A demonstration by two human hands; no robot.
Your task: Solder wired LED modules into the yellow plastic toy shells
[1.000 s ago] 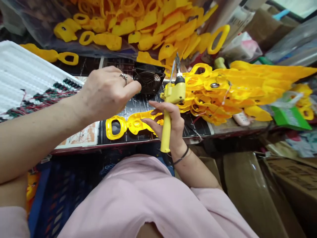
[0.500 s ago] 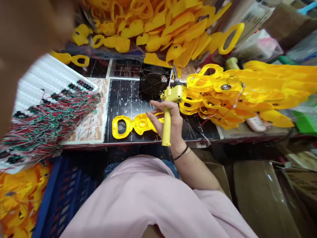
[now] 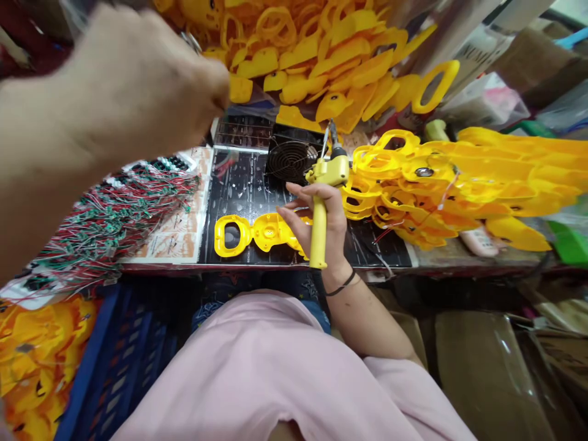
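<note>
My left hand [image 3: 151,86] is large and blurred at the upper left, its fingers curled closed. What it holds is hidden; a faint blur of red wire [image 3: 225,164] shows below it. My right hand [image 3: 333,220] grips a yellow soldering gun [image 3: 318,233] upright, its metal tip pointing away from me. Below its fingertips on the black bench mat lies a yellow plastic shell half [image 3: 266,231] with a ring-shaped handle, hollow side up. The right fingers hide part of the shell.
A white tray [image 3: 34,294] of wired small boards [image 3: 124,214] stands at left. A black fan [image 3: 291,160] is behind the soldering gun. Yellow shells [image 3: 422,165] are stacked at right, with more heaped at the back [image 3: 316,55]. A blue crate [image 3: 110,367] stands below the bench.
My left hand has swung from the upper left edge rightward, over the tray's far end. My right hand keeps its grip on the soldering gun; the whole view has shifted slightly.
</note>
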